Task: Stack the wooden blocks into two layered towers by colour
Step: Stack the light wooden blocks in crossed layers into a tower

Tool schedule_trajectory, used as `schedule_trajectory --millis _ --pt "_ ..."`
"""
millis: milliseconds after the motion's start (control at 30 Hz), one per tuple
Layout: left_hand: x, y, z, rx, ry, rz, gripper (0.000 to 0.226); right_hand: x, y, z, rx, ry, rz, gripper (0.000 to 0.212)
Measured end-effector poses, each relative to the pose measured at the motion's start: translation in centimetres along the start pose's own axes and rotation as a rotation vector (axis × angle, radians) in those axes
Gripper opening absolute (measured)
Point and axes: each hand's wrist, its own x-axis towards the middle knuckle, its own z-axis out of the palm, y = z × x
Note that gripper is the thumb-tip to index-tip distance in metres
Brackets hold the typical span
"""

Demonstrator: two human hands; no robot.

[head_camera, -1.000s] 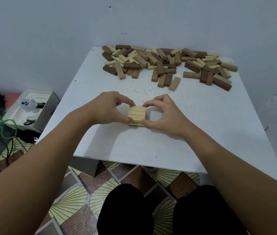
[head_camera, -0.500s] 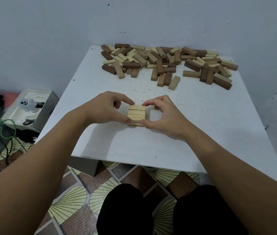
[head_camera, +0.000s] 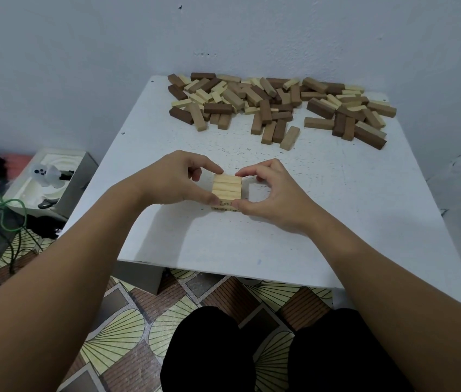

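Note:
A small stack of pale wooden blocks [head_camera: 227, 188] stands near the middle of the white table [head_camera: 336, 216]; its top layer is three blocks side by side. My left hand [head_camera: 178, 181] pinches the stack's left side between thumb and forefinger. My right hand [head_camera: 273, 193] pinches the right side the same way. A loose heap of pale, tan and dark brown blocks [head_camera: 274, 106] lies along the table's far edge by the wall.
The wall rises just behind and to the right of the table. On the floor to the left sit a white box [head_camera: 48, 185] with a small ghost-like figure, green cables [head_camera: 6, 219] and dark bags. My knees are below the table's front edge.
Both hands stay pinched on the pale stack and have barely shifted. The heap at the back is unchanged.

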Motion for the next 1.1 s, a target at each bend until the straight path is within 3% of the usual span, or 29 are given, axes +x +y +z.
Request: schedule_trajectory --millis 300,367,467,600,667,900,1100 --pt "-0.1 0.1 -0.2 -0.081 -0.006 -0.032 0.065 -0.1 0.1 -0.1 -0.003 -0.001 0.002 0.062" --pt "-0.1 0.0 -0.3 -0.176 0.018 -0.030 0.068 -0.1 0.1 -0.1 0.034 0.012 0.003 0.054" --pt "0.5 -0.6 -0.4 -0.334 0.107 -0.028 0.050 0.6 -0.1 -0.3 0.125 0.079 0.010 0.036" --pt "2.6 -1.7 0.0 -0.360 0.347 -0.061 0.012 3.1 -0.9 -1.3 0.099 0.208 0.018 0.028" --pt "4.0 -2.2 0.2 -0.345 0.442 -0.074 0.007 4.7 -1.2 -1.8 0.063 0.235 0.018 0.025" --pt "10.4 -2.7 -1.1 -0.179 0.636 -0.060 0.015 11.7 -1.3 -2.2 -0.210 0.207 -0.051 0.029" --pt "14.9 -5.5 -2.1 -0.004 0.660 -0.052 0.038 17.0 -1.4 -2.5 -0.418 0.187 -0.064 0.036"
